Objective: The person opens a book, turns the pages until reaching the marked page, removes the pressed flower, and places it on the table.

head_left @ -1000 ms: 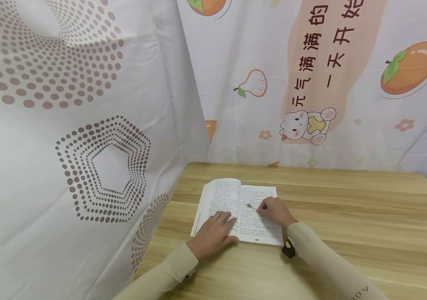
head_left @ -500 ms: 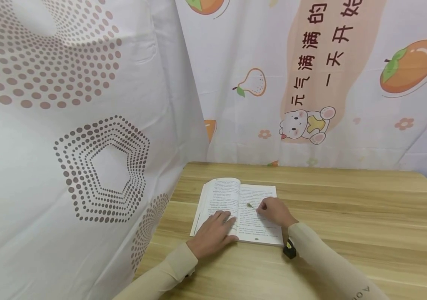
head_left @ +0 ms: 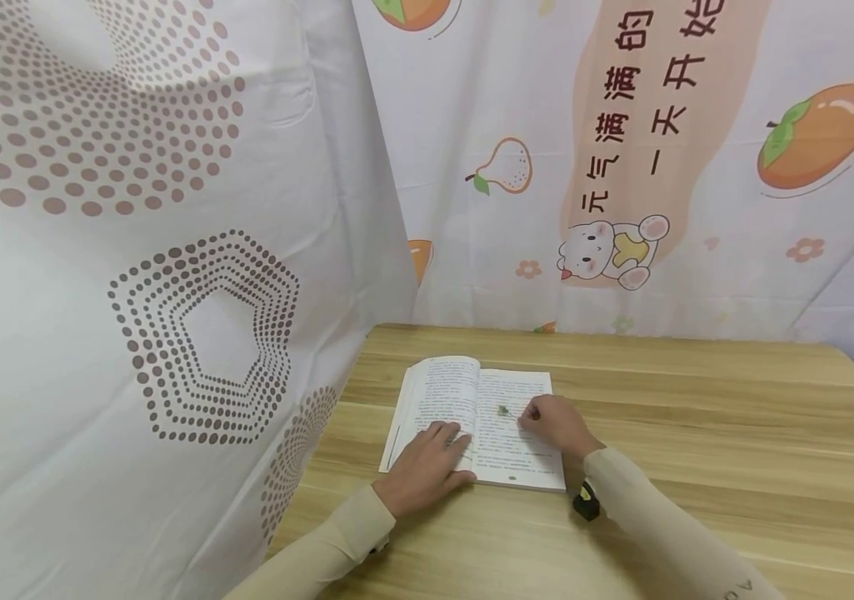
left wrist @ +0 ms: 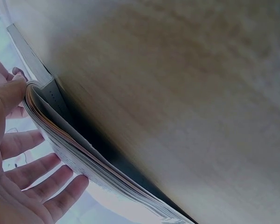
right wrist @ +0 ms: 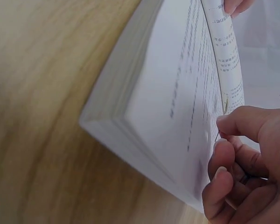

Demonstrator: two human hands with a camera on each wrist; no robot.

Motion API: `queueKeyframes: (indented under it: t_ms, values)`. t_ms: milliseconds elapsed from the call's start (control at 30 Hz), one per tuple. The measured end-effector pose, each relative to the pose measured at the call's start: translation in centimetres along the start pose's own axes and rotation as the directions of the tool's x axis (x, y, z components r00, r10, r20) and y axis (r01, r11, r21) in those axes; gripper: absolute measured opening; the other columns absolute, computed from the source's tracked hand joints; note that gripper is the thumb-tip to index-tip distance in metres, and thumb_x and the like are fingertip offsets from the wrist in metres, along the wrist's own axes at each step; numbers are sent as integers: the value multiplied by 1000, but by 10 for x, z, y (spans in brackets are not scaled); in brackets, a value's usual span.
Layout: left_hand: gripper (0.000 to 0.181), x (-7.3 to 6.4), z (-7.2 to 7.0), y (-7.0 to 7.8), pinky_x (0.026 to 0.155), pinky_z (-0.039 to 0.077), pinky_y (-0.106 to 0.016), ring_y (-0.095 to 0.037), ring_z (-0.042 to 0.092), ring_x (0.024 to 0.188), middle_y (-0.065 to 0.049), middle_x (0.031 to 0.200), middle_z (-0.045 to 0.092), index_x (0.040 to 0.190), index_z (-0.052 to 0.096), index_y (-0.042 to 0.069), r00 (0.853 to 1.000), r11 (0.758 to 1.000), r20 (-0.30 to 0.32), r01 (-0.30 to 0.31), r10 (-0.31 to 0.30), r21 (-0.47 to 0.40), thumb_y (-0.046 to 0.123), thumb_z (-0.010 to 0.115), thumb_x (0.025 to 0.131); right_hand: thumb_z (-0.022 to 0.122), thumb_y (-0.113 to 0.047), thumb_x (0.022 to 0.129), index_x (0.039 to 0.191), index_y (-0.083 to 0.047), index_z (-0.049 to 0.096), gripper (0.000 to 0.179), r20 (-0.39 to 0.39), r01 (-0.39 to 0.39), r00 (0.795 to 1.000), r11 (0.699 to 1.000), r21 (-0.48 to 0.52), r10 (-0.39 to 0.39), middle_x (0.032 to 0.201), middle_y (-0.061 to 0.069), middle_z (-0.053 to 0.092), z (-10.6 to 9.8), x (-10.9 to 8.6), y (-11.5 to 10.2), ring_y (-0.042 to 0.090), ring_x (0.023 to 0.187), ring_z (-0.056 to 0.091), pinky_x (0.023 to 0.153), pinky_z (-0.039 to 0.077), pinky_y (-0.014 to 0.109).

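An open book (head_left: 520, 458) lies on the wooden table, with printed pages on both sides of its fold. My left hand (head_left: 427, 471) rests on the lower part of the left page near the fold. In the left wrist view its fingers (left wrist: 35, 172) are spread and fairly straight against the pages, the thumb by the book's lower edge. Over the right page, my right hand (head_left: 556, 423) pinches the thin stem of a small green sprig (head_left: 502, 410) between thumb and fingertips. The sprig (right wrist: 226, 103) looks slender in the right wrist view; whether it touches the page I cannot tell.
The wooden table (head_left: 696, 417) stretches off to the right of the book. A white curtain with dot patterns (head_left: 352, 275) hangs along the left side. Behind the table hangs a printed cloth (head_left: 471, 283) with fruit, a bear and writing.
My right hand has shifted slightly right, and the sprig's green head has moved a little right with it and looks turned. The left hand and the book stay where they were.
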State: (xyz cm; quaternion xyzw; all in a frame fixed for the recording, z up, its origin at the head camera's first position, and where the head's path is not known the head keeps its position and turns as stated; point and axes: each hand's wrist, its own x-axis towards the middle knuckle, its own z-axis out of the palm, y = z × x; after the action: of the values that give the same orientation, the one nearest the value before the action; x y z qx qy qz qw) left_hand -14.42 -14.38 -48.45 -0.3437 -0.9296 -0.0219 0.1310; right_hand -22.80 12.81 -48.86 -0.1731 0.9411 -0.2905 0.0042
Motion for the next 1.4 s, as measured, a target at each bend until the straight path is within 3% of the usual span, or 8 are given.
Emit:
queueKeyframes:
  t_ms: [267, 833, 1100, 1400]
  values:
    - [62, 1, -1, 1, 99, 51, -40, -26, 55, 126, -12, 139, 59, 139, 62, 8, 1000, 1000, 14, 13, -13, -8, 54, 61, 98, 71, -9, 92, 87, -6, 73, 7, -8, 8, 1000, 1000, 4, -8, 85, 1, 69, -5, -5, 3, 12, 72, 59, 69, 51, 34]
    - [61, 0, -1, 0, 97, 52, -40, -26, 56, 124, -13, 136, 60, 138, 63, 6, 1000, 1000, -5, -8, 8, -23, 53, 62, 99, 70, -8, 92, 90, -6, 73, 4, 27, -77, 997, 995, 62, 75, 88, 2, 68, -18, -12, 8, 16, 76, 57, 70, 49, 34]
    - [62, 0, -1, 0, 98, 51, -39, -26, 56, 124, -12, 136, 60, 138, 62, 7, 1000, 1000, 6, -1, 2, -11, 55, 61, 99, 72, -9, 91, 88, -7, 72, 4, 23, -83, 996, 995, 59, 82, 85, 1, 68, -24, -16, 11, 17, 76, 58, 68, 50, 33]
    - [62, 0, -1, 0, 99, 51, -39, -26, 56, 124, -11, 136, 60, 138, 63, 7, 1000, 1000, 12, 4, -4, -5, 55, 61, 99, 69, -7, 91, 79, -11, 68, 12, -12, -53, 999, 997, 53, 53, 78, -1, 63, -30, -22, 18, 17, 70, 53, 64, 43, 33]
